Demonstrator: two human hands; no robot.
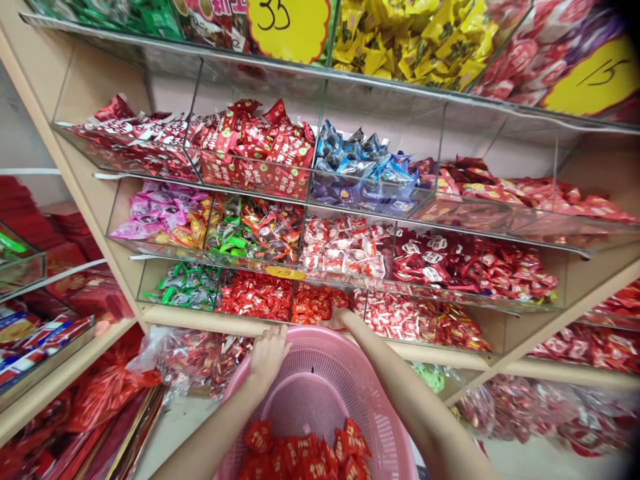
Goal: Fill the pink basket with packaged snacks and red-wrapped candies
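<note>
A round pink plastic basket (pixel 365 387) is in front of me, tilted against the shelf's lower edge. Several red-wrapped candies (pixel 305 457) lie in its near part. My left hand (pixel 270 350) is closed over the basket's far left rim, beside the wooden shelf edge. My right hand (pixel 340 315) reaches past the rim into a low bin of orange-red wrapped candies (pixel 313 300). Its fingers curl against the candies at the bin's right side, and the fingertips are partly hidden among them.
Clear-walled bins with blue-wrapped sweets (pixel 355 160), red packets (pixel 255 147) and yellow packets (pixel 415 40) rise in tiers above. Yellow price tags (pixel 290 30) hang at the top. Bagged goods (pixel 195 360) sit under the wooden ledge (pixel 210 321). Another shelf (pixel 65 350) stands at left.
</note>
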